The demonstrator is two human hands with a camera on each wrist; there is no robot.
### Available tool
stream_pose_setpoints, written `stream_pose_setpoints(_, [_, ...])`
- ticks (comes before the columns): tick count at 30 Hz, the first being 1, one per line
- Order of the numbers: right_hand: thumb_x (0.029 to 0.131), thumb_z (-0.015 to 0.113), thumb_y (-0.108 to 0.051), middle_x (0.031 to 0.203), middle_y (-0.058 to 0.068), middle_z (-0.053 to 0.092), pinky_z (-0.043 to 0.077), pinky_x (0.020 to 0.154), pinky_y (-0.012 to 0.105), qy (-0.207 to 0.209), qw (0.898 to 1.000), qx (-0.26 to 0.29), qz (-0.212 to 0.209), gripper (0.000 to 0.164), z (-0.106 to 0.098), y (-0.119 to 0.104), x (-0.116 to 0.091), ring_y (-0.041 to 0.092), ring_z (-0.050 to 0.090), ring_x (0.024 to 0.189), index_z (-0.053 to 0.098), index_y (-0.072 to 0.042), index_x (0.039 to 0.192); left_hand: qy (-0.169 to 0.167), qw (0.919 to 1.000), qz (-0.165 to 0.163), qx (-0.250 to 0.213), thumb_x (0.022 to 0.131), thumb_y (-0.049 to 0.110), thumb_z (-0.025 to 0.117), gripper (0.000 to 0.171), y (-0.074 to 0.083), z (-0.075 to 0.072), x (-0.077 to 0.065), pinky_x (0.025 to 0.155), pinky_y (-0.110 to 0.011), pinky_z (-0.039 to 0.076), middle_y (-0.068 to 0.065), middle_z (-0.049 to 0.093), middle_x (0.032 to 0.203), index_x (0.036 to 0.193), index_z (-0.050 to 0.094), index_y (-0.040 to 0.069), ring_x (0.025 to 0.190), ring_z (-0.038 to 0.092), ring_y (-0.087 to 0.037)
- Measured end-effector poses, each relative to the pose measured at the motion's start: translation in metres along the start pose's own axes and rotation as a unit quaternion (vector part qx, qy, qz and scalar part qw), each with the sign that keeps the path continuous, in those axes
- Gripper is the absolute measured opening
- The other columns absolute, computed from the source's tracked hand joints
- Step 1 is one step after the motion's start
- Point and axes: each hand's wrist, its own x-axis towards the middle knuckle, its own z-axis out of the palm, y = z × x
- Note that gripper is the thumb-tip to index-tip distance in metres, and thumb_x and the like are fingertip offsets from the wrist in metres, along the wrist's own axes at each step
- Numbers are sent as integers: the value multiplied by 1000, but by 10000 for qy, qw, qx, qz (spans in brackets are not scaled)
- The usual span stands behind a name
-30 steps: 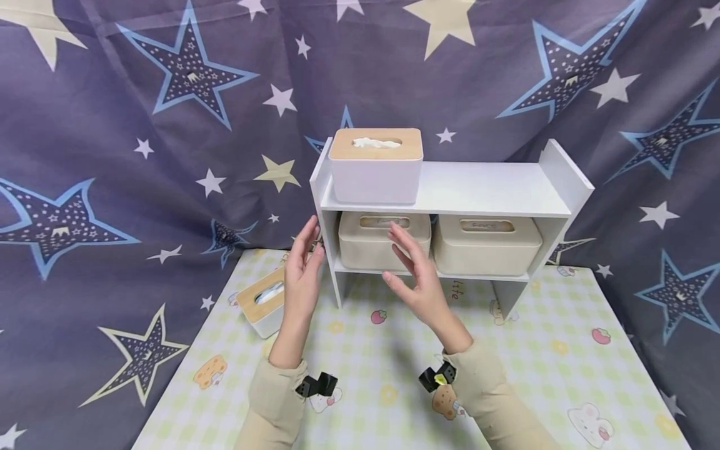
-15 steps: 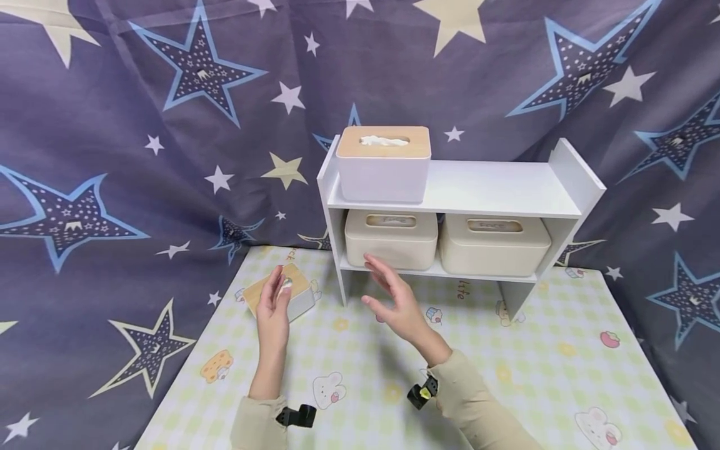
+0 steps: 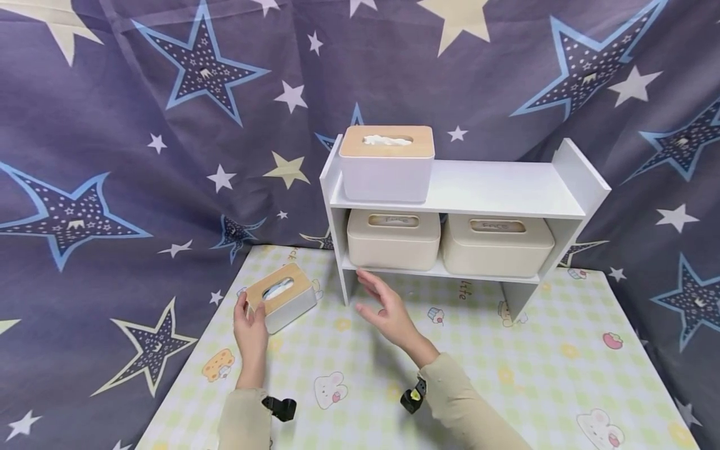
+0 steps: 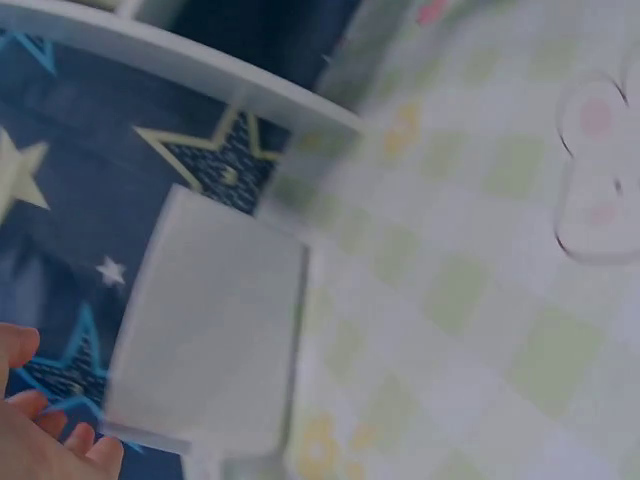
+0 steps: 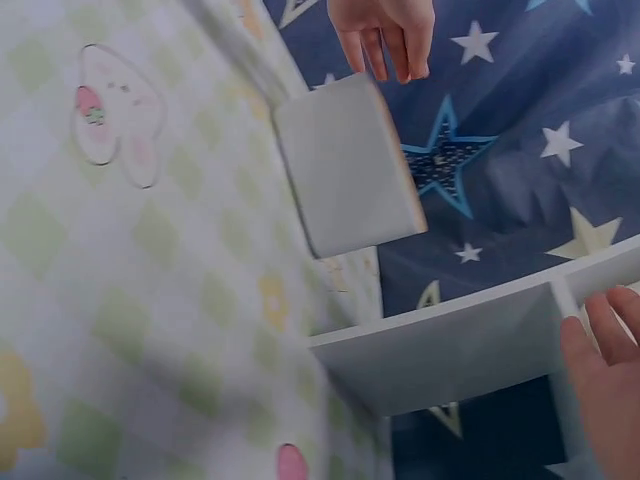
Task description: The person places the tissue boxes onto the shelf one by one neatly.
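A small tissue box (image 3: pixel 281 299) with a wooden lid and pale sides lies on the table, left of the white shelf (image 3: pixel 457 210). My left hand (image 3: pixel 250 337) is at its near left end, fingers lightly bent. The left wrist view shows the box's plain white side (image 4: pixel 208 325) beside those fingers; whether they touch cannot be told. In the right wrist view the left hand (image 5: pixel 385 30) hangs close to the box (image 5: pixel 345 165). My right hand (image 3: pixel 390 315) hovers before the shelf's lower left part, fingers spread, holding nothing.
A larger wood-lidded tissue box (image 3: pixel 387 169) stands on the shelf's top board at the left. Two cream boxes, one left (image 3: pixel 394 244) and one right (image 3: pixel 495 250), fill the lower board. A checked cloth (image 3: pixel 478 387) covers the table; a starry curtain (image 3: pixel 236 162) hangs behind.
My left hand has moved left and down from the shelf's side to the small tissue box. The right hand has lowered and shifted left, away from the cream boxes. The view has shifted slightly.
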Motion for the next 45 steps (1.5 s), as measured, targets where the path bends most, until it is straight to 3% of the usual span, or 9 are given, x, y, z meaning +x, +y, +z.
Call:
stream_pose_setpoints(7, [92, 66, -5, 152, 21, 46, 42, 117, 44, -317, 9988, -8, 372, 59, 14, 16, -8, 37, 45, 140, 44, 2, 146, -279, 9955, -695, 579, 106, 14, 42, 62, -23, -2, 12, 127, -50, 23, -24, 16, 165, 159, 12, 3, 152, 20, -42])
stream_pose_setpoints(13, [93, 66, -9, 153, 23, 44, 42, 117, 47, -541, 9960, 23, 712, 60, 23, 29, -13, 40, 44, 141, 42, 4, 146, -576, 9952, -638, 464, 105, 4, 39, 59, -26, -4, 22, 129, -46, 19, -27, 18, 163, 157, 14, -3, 152, 19, -41])
stream_pose_setpoints(18, [94, 65, -15, 153, 26, 41, 41, 116, 53, -937, 9907, -162, 973, 64, 36, 40, -17, 43, 42, 141, 37, 6, 148, -886, 9937, -622, 287, 105, 3, 39, 59, -28, -12, 24, 130, -41, 18, -24, 18, 164, 158, 15, 0, 154, 18, -35])
stream_pose_setpoints(24, [94, 65, -32, 159, 19, 35, 38, 119, 53, -1739, 9676, -973, 1553, 79, 63, 44, -19, 37, 44, 142, 26, -2, 156, -1108, 9921, -588, 57, 104, 3, 43, 59, -33, -22, 19, 128, -32, 22, -16, 21, 165, 159, 20, 7, 153, 21, -29])
stream_pose_setpoints(26, [94, 65, -36, 163, 14, 29, 33, 123, 51, -2007, 9564, -1200, 1752, 85, 72, 45, -17, 33, 38, 146, 19, -6, 159, -1192, 9909, -620, -36, 104, 4, 44, 59, -35, -24, 18, 126, -26, 25, -12, 22, 165, 159, 22, 9, 153, 22, -27])
stream_pose_setpoints(29, [94, 65, -38, 167, 12, 21, 25, 127, 49, -2087, 9497, -1140, 2035, 90, 83, 48, -13, 30, 27, 152, 13, -6, 160, -1325, 9886, -683, -209, 104, 3, 45, 60, -39, -26, 15, 123, -21, 29, -8, 21, 166, 159, 23, 12, 154, 22, -25])
stream_pose_setpoints(37, [98, 60, -27, 167, 14, 18, 29, 125, 50, -1678, 9490, 79, 2668, 80, 97, 54, -10, 34, 23, 153, 13, -6, 160, -1453, 9879, -530, -106, 103, 0, 45, 59, -39, -30, 6, 110, -7, 38, -12, 27, 164, 158, 26, 10, 151, 28, -29])
stream_pose_setpoints(43, [99, 59, -23, 165, 17, 22, 35, 122, 50, -1536, 9647, -128, 2134, 73, 93, 49, -22, 36, 27, 151, 21, -3, 158, -1557, 9870, -343, 209, 104, 6, 49, 58, -32, -35, -5, 100, 1, 40, -12, 31, 163, 158, 29, 12, 149, 33, -30])
stream_pose_setpoints(45, [99, 58, -20, 163, 19, 27, 38, 120, 51, -1351, 9734, -410, 1804, 68, 90, 46, -29, 37, 33, 148, 25, 0, 156, -1606, 9861, -296, 309, 103, 10, 51, 57, -30, -35, -10, 99, 1, 41, -11, 33, 162, 157, 31, 12, 147, 38, -23])
